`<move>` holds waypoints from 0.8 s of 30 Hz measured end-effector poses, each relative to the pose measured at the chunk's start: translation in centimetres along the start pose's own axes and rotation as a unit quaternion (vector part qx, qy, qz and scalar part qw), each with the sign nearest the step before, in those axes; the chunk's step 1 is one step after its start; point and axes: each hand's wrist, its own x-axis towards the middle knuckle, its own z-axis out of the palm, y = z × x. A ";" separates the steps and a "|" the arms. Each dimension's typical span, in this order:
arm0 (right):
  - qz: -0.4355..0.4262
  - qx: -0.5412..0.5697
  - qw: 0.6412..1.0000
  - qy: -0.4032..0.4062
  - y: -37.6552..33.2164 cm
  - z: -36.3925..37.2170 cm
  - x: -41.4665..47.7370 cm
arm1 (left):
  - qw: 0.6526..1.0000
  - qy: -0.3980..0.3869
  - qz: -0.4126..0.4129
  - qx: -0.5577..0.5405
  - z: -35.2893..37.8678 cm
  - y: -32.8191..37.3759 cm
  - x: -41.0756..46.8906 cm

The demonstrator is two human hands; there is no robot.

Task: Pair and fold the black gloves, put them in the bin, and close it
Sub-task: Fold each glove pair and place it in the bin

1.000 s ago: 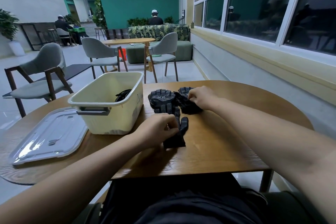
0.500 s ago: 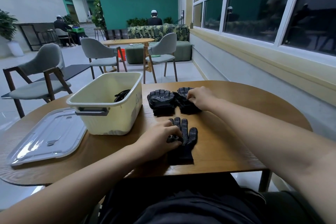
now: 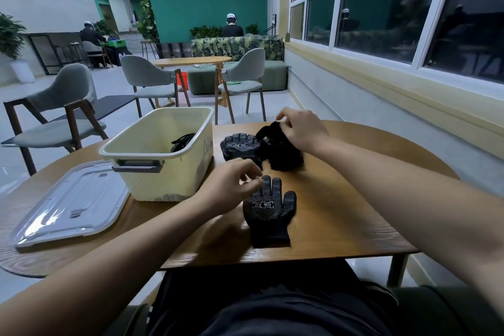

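My left hand [image 3: 234, 188] has come up off the flat glove [image 3: 268, 210], which it was pressing down half a second ago; now its fingers are loosely curled and hold nothing, hovering just at that glove's fingertips, and I cannot tell whether they touch. The flat glove lies dotted palm up where it was, near the front edge of the wooden table [image 3: 341, 199], cuff toward me, with a white label on its palm.

My right hand [image 3: 300, 131] rested on the heap of gloves before; it has risen and now pinches 1 raised glove [image 3: 275, 144] between thumb and fingertips, its top lifted and its crumpled lower part still on the table. Just left of it, touching it, the far glove [image 3: 240, 146] lies dotted side up, unmoved.

The cream plastic bin [image 3: 163, 155] stands open to the left of the far glove, close beside it, with a dark bundle [image 3: 182, 142] showing inside against the far wall; the clear lid [image 3: 73, 204] lies flat on the table left of the bin, as before.
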 end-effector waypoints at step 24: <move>0.179 0.571 0.791 -0.125 -9.2 -3.1 -2.5 | 0.970 0.152 -0.127 -0.140 -4.1 1.6 4.1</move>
